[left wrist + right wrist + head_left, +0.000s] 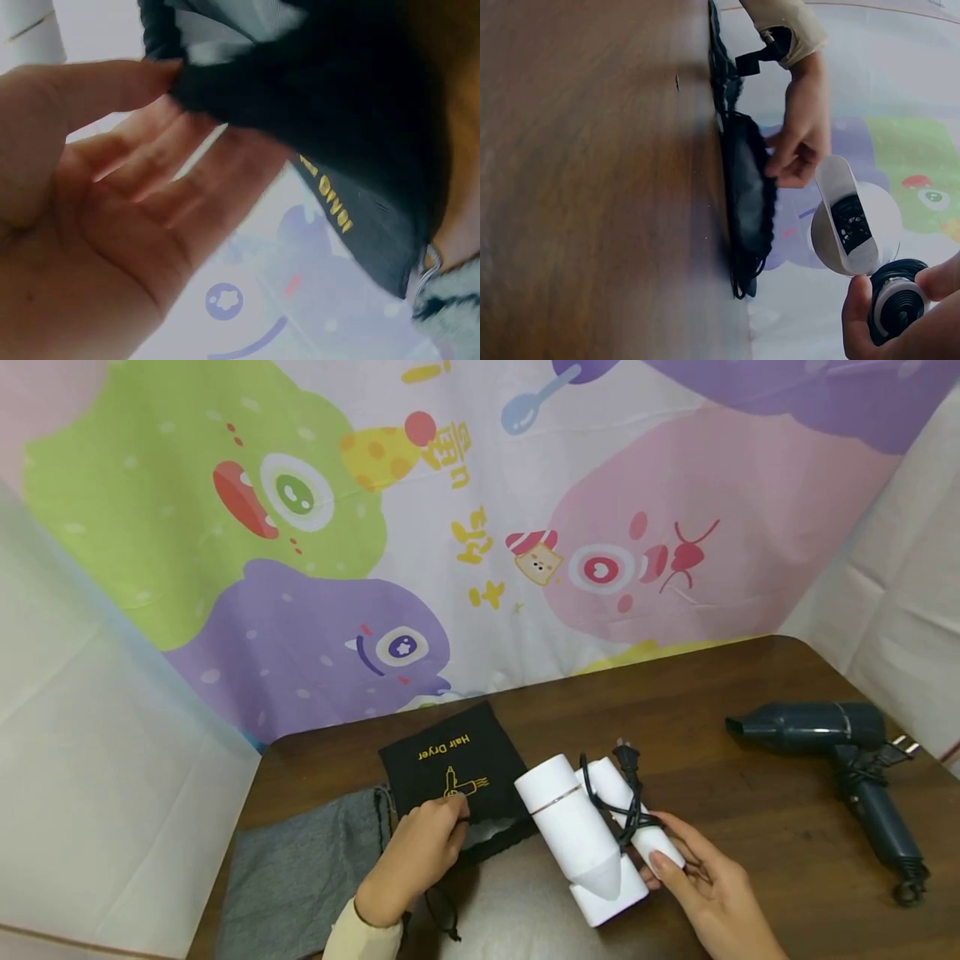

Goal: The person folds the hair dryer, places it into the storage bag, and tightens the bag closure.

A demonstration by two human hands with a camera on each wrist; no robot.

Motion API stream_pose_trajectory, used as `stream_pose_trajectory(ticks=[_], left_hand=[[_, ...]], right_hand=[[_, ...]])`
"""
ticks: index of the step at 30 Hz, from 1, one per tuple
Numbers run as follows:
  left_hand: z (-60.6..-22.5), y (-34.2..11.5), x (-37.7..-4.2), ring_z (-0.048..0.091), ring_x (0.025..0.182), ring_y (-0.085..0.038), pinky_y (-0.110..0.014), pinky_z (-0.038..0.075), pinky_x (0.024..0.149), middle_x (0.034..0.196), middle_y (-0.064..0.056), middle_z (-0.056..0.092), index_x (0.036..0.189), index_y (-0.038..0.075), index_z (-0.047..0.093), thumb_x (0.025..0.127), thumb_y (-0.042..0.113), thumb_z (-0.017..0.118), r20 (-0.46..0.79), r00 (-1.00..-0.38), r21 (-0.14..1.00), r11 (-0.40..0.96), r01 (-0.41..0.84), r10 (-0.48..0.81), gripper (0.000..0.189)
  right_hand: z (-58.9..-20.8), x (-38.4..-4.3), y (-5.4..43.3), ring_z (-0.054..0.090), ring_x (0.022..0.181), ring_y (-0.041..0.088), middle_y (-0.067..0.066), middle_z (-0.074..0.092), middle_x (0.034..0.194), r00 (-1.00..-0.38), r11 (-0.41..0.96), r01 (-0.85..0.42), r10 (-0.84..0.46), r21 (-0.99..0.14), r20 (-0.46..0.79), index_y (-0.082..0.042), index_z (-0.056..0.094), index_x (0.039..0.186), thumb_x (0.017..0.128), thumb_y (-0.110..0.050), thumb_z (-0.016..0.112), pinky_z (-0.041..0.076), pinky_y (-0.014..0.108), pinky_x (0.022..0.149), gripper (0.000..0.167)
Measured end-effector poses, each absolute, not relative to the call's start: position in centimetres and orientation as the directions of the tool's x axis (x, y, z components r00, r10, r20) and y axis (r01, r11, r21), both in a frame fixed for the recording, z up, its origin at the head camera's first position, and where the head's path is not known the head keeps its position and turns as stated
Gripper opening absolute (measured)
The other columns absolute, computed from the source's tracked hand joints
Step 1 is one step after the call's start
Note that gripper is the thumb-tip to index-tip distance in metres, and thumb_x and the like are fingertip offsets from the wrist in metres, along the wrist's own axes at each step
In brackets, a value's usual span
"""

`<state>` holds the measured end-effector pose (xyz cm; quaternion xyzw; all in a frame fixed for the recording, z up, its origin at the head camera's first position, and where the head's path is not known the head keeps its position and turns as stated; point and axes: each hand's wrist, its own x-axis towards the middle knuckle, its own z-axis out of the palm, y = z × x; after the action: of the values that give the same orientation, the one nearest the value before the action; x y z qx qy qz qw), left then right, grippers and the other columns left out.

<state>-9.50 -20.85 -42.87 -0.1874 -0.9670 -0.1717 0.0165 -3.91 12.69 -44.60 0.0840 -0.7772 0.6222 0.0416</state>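
Note:
A black drawstring bag [498,768] with yellow "Hair Dryer" lettering lies on the table, its mouth toward me. My left hand [420,852] pinches the upper edge of that mouth; in the left wrist view thumb and fingers hold the black cloth [322,90], lifting it. To the right, my right hand [712,885] grips a white hair dryer [570,827] by its handle, above the table. Its black cord [636,802] is bundled round the handle, plug up. From the right wrist view, the dryer's nozzle [840,217] and the bag's gaping mouth [750,187] are apart.
A grey cloth bag [300,868] lies flat at the left, beside the black bag. At the right rests a dark hair dryer [817,727], its cord wrapped at the handle. A cartoon-printed curtain [480,635] hangs behind the brown table [750,785].

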Motion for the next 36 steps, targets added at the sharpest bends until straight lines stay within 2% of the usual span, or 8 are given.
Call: stream_pose_trajectory(ticks=[2,5,10,14,19,25,31,36], left_hand=[[-42.5,-20.8,-9.6,0.037,0.048,-0.002,-0.019,0.030,0.044,0.066,0.008,0.046,0.100,0.011,0.056,0.094,-0.003,0.061,0.186,-0.916,0.286,0.872,0.398,0.356,0.016],[-42.0,-20.7,-9.7,0.033,0.046,-0.004,-0.018,0.025,0.043,0.070,0.006,0.044,0.102,0.011,0.052,0.092,-0.008,0.059,0.297,-0.887,0.229,0.875,0.426,0.354,0.023],[-41.6,-20.6,-10.0,0.048,0.058,-0.007,-0.018,0.037,0.047,0.092,-0.003,0.058,0.093,0.010,0.064,0.087,-0.014,0.063,0.368,-0.858,0.175,0.879,0.443,0.359,0.024],[-41.2,-20.5,-10.2,0.065,0.084,-0.017,-0.026,0.053,0.060,0.112,-0.010,0.063,0.109,0.005,0.071,0.086,-0.012,0.066,0.390,-0.840,0.132,0.880,0.456,0.377,0.029],[-40.5,-20.5,-10.5,0.064,0.108,-0.025,-0.036,0.057,0.079,0.122,-0.013,0.061,0.121,0.002,0.067,0.085,-0.011,0.065,0.395,-0.828,0.133,0.867,0.480,0.397,0.038],[-39.2,-20.4,-10.5,0.058,0.120,-0.027,-0.037,0.053,0.093,0.133,-0.015,0.056,0.131,0.001,0.061,0.086,-0.012,0.063,0.343,-0.849,0.210,0.849,0.486,0.401,0.047],[-38.0,-20.3,-10.1,0.049,0.132,-0.031,-0.044,0.045,0.105,0.142,-0.016,0.050,0.137,0.002,0.056,0.085,-0.014,0.062,0.297,-0.860,0.213,0.849,0.484,0.416,0.055],[-36.5,-20.2,-9.1,0.050,0.130,-0.030,-0.043,0.048,0.100,0.145,-0.014,0.048,0.140,0.003,0.054,0.083,-0.017,0.061,0.318,-0.856,0.198,0.855,0.480,0.407,0.060]], right_hand=[[-44.6,-3.9,12.6,0.068,0.077,0.014,0.018,0.069,0.103,-0.982,0.214,-0.185,-0.081,-0.959,0.171,0.004,0.048,0.142,0.100,-0.005,0.059,0.057,0.026,0.069,0.044],[-44.6,-3.8,12.6,0.068,0.077,0.014,0.017,0.070,0.103,-0.984,0.216,-0.173,-0.087,-0.961,0.157,0.003,0.048,0.142,0.099,-0.006,0.060,0.058,0.027,0.069,0.045],[-44.6,-3.7,12.5,0.068,0.076,0.014,0.017,0.070,0.102,-0.984,0.219,-0.167,-0.102,-0.961,0.147,0.004,0.049,0.141,0.099,-0.005,0.061,0.058,0.029,0.068,0.045],[-44.5,-3.7,12.5,0.068,0.076,0.014,0.015,0.071,0.101,-0.981,0.221,-0.177,-0.118,-0.959,0.154,0.002,0.050,0.140,0.099,-0.006,0.061,0.058,0.029,0.068,0.044],[-44.3,-3.7,12.6,0.069,0.077,0.013,0.014,0.071,0.102,-0.976,0.217,-0.185,-0.157,-0.959,0.152,0.000,0.051,0.140,0.099,-0.007,0.061,0.058,0.030,0.068,0.043],[-44.0,-3.5,12.6,0.069,0.078,0.012,0.015,0.071,0.105,-0.964,0.228,-0.179,-0.237,-0.957,0.124,0.000,0.050,0.141,0.100,-0.010,0.060,0.058,0.030,0.069,0.043],[-43.9,-3.9,13.2,0.069,0.086,0.009,0.020,0.067,0.122,-0.930,0.237,-0.237,-0.336,-0.942,0.150,-0.003,0.049,0.143,0.102,-0.011,0.057,0.057,0.026,0.072,0.043],[-43.8,-4.5,13.9,0.069,0.085,0.011,0.012,0.070,0.115,-0.864,0.205,-0.319,-0.463,-0.925,0.196,-0.001,0.044,0.146,0.103,-0.008,0.054,0.057,0.027,0.072,0.044]])
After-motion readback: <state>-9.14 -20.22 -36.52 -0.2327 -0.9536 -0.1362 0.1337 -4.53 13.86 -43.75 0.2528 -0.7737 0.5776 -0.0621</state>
